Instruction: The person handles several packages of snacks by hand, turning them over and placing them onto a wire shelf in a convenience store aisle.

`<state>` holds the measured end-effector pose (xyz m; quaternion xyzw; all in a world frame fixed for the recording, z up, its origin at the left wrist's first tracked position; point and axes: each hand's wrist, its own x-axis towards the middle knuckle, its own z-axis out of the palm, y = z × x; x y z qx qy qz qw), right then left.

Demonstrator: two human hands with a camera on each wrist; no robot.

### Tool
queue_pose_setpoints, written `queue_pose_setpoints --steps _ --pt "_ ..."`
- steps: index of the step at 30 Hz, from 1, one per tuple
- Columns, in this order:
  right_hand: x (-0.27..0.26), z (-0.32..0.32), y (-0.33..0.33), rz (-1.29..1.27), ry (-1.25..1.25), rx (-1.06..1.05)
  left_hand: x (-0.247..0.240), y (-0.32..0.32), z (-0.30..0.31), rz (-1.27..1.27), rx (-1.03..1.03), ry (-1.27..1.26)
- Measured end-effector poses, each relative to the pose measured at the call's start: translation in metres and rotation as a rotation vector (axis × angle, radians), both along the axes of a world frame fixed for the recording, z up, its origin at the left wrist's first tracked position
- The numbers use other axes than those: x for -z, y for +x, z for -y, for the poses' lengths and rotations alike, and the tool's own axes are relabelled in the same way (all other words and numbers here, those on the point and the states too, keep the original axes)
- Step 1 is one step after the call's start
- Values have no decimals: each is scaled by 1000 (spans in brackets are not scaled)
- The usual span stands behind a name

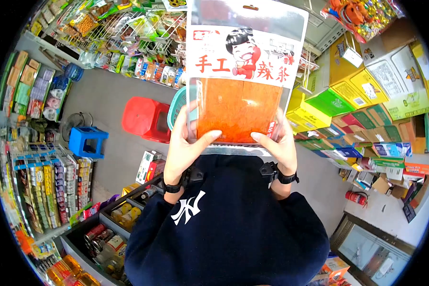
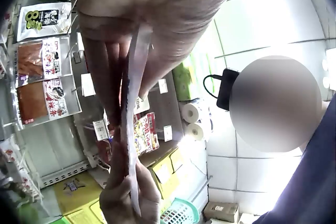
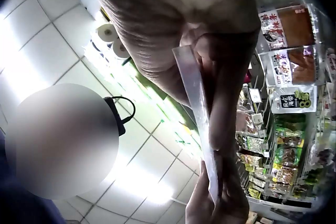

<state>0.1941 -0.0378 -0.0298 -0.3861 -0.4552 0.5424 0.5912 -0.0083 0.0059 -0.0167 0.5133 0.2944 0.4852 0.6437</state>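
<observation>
Beyond the dark navy fabric sweatshirt [image 1: 233, 224], a tall, flat, clear plastic pouch of orange-red food [image 1: 240, 107] is extending ahead, long axis running away from it. Bare left hand [image 1: 183, 148] and bare right hand [image 1: 285, 148] are clamping its lower side edges, neither nearer; thumbs [image 1: 209, 138] are pressing its face, hang slot [image 1: 250, 7] sitting farthest.
</observation>
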Motion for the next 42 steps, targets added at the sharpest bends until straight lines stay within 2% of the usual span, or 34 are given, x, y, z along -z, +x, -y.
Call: queue_pose_setpoints --steps 2,19,29,31,34,38,42 --pt "-3 1 0 5 32 19 -6 0 4 13 39 -73" --pt "-1 13 -6 52 36 118 -4 6 10 2 3 -49" --pt "2 18 -3 24 39 61 -1 8 16 23 -9 -29" --pt "4 18 -2 98 50 66 0 8 18 22 -24 -44" --pt "-3 25 -6 -47 -120 52 1 9 21 26 -31 -15" --pt "-5 26 -8 4 -15 67 2 7 26 9 -29 -30" --pt "-2 27 -12 -9 -21 89 2 5 31 37 -49 -25"
